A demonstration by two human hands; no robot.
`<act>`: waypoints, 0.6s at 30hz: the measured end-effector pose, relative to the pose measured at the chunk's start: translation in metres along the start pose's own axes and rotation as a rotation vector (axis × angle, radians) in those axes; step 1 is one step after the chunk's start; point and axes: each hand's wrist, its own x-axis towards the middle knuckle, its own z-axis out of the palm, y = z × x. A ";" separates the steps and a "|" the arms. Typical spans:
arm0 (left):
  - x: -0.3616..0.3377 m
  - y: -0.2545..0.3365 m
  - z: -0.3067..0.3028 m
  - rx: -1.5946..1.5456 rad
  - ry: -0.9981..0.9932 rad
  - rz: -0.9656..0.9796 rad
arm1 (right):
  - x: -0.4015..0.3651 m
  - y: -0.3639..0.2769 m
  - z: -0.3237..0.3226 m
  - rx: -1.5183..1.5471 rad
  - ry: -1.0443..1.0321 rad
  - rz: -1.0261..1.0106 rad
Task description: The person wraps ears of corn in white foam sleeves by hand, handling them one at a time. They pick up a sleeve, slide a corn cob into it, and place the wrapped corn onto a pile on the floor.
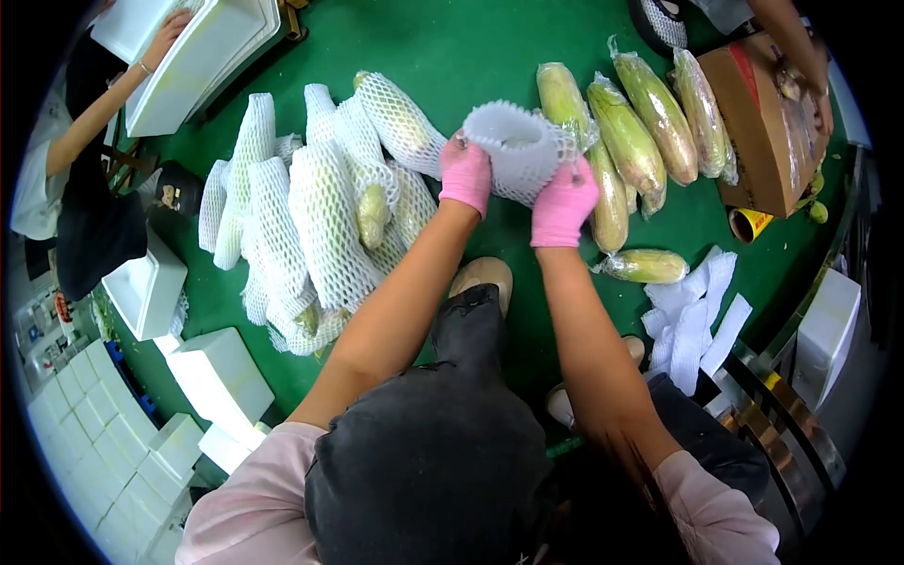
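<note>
A white foam net sleeve hangs between my two pink-gloved hands, its round mouth spread and facing up. My left hand is closed on the left side of its rim. On the opposite side, my right hand grips the netting. The sleeve looks hollow at the mouth; its lower part is partly out of sight. Long pale-green vegetables in clear film lie to the right of my hands, and a shorter wrapped one is below them. A pile of similar vegetables in foam net sleeves lies to the left.
All this rests on a green surface. Flat white sleeves lie at right, below a cardboard box that another person's hand touches. At upper left, a co-worker's hand holds a white foam box. More foam boxes stand lower left.
</note>
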 end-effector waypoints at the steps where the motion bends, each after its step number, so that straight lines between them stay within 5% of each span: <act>1: 0.008 -0.016 -0.008 -0.025 -0.016 0.051 | -0.005 0.006 0.004 -0.025 -0.013 -0.051; 2: 0.018 -0.030 -0.016 -0.049 -0.032 0.104 | -0.008 0.015 0.007 -0.048 -0.027 -0.103; 3: 0.032 -0.042 -0.026 -0.393 -0.016 -0.124 | -0.004 0.043 0.001 -0.113 -0.033 -0.162; 5: 0.030 -0.033 -0.026 -0.264 0.022 -0.040 | 0.009 0.075 0.001 0.101 -0.036 -0.039; 7: 0.033 -0.030 -0.026 -0.355 0.030 -0.012 | 0.011 0.067 0.006 0.046 -0.044 -0.049; 8: 0.031 -0.032 -0.023 -0.367 0.076 -0.002 | 0.013 0.058 0.008 -0.245 -0.037 -0.121; 12: 0.043 -0.052 -0.015 -0.045 0.073 0.072 | 0.029 0.042 0.002 -0.211 -0.128 -0.048; 14: 0.044 -0.053 -0.013 0.032 0.047 0.007 | 0.041 0.070 -0.017 -0.188 -0.144 0.024; 15: 0.050 -0.065 -0.017 0.099 0.010 -0.001 | 0.061 0.112 -0.047 -0.344 -0.228 -0.100; 17: 0.064 -0.086 -0.030 0.284 -0.086 -0.057 | 0.057 0.105 -0.044 -0.358 -0.313 0.063; 18: 0.072 -0.089 -0.036 0.402 -0.150 -0.109 | 0.036 0.056 -0.029 -0.228 -0.308 0.356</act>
